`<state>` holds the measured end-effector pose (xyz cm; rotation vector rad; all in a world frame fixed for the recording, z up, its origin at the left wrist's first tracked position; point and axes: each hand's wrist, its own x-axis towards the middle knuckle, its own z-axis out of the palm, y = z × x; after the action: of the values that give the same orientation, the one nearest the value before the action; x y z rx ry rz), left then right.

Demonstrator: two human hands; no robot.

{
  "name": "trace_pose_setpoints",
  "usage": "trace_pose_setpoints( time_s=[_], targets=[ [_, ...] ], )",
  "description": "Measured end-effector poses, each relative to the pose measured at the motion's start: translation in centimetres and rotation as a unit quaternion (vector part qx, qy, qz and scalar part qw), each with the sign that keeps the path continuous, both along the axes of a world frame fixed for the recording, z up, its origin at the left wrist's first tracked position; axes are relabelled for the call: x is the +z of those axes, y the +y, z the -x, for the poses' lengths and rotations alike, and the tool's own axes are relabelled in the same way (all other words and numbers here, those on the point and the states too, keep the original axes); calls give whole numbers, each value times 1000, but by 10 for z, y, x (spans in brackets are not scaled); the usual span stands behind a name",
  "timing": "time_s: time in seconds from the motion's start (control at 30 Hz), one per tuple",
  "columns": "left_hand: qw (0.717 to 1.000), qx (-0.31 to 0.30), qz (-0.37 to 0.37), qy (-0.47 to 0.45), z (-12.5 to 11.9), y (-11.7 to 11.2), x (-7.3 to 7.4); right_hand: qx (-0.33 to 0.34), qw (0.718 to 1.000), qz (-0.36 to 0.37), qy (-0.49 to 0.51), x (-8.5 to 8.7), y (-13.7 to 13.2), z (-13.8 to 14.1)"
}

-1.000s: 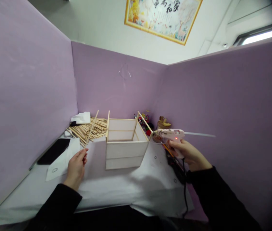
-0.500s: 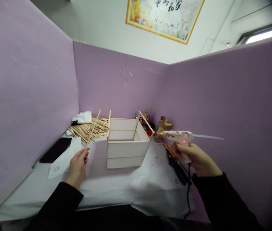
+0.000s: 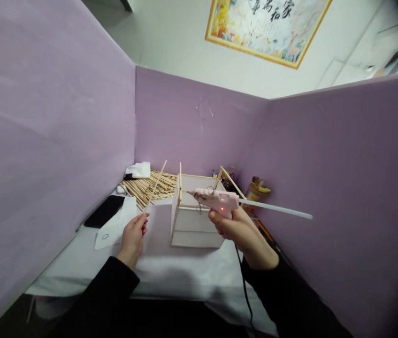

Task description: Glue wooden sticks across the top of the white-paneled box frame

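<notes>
Three purple walls (image 3: 199, 126) enclose both sets of fingers. One white-covered table (image 3: 158, 244) lies beneath them; one framed picture (image 3: 255, 35) hangs far above. One white box (image 3: 194, 227) with a wooden frame stands to the right of the left fingers and behind the right fingers. One pile of sticks (image 3: 165, 185), too many to count, lies beyond the left fingers. Two hands are seen: the left hand (image 3: 133, 240) pinches one stick (image 3: 155, 187) near its lower end, tilted upward; the right hand (image 3: 239, 227) has its fingers wrapped around one pink glue gun (image 3: 216, 201), its nozzle at the box's near-left post, contact uncertain. One paper sheet (image 3: 123, 224) and one black slab (image 3: 104, 212) lie left of the left fingers. One glue stick (image 3: 276, 209) projects rightward from the gun, above the right fingers.
</notes>
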<state>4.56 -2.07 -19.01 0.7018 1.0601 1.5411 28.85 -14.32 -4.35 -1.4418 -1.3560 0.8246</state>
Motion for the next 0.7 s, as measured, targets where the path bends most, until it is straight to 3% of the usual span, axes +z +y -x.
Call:
trace_pose_setpoints(
  time_s=[0.07, 0.17, 0.7],
  targets=[
    [1000, -4, -1, -4, 0, -1, 1, -13, 999, 47, 14, -11, 9, 0],
    [1000, -3, -1, -9, 0, -2, 2, 3, 998, 58, 35, -17, 15, 2],
    [1000, -1, 6, -20, 0, 3, -4, 14, 997, 57, 50, -11, 21, 6]
  ],
)
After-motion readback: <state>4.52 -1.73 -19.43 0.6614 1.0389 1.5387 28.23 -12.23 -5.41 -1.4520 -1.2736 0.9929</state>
